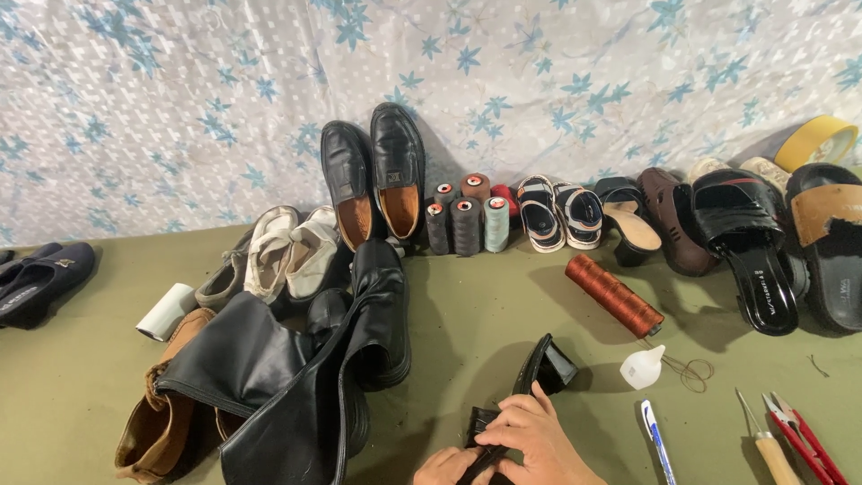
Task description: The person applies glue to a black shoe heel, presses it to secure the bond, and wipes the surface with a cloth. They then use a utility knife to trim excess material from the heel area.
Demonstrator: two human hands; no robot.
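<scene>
- Black heeled shoe (539, 368) lies at the bottom middle of the green mat (81, 377), heel block pointing up and away, its front end under both hands.
- Right hand (532, 440) lies over the shoe's upper, fingers (503, 433) together and pressed flat across the strap part, clamping it down.
- Left hand (446, 467) shows only in part at the lower edge; its fingers curl against the shoe's side, though how firmly they grip I cannot tell.
- Step in hand, as I judge it: the shoe is being steadied and looked over at its front, with no tool taken up so far.
- Tools lie apart to the right, untouched: a white glue bottle (642, 366) just beside the shoe, a blue-and-white pen (657, 440), a wooden-handled awl (765, 442) and red snips (804, 436). A rust-brown thread spool (614, 295) lies behind the bottle, its loose end (690, 370) trailing in a loop.
- Next move, I judge, calls for one hand to keep the shoe pinned while the other lets go, since both are occupied now; the right-side tools sit nearest the right hand.
- Tall black boots (305, 377) slump to the left, close to the left hand.
</scene>
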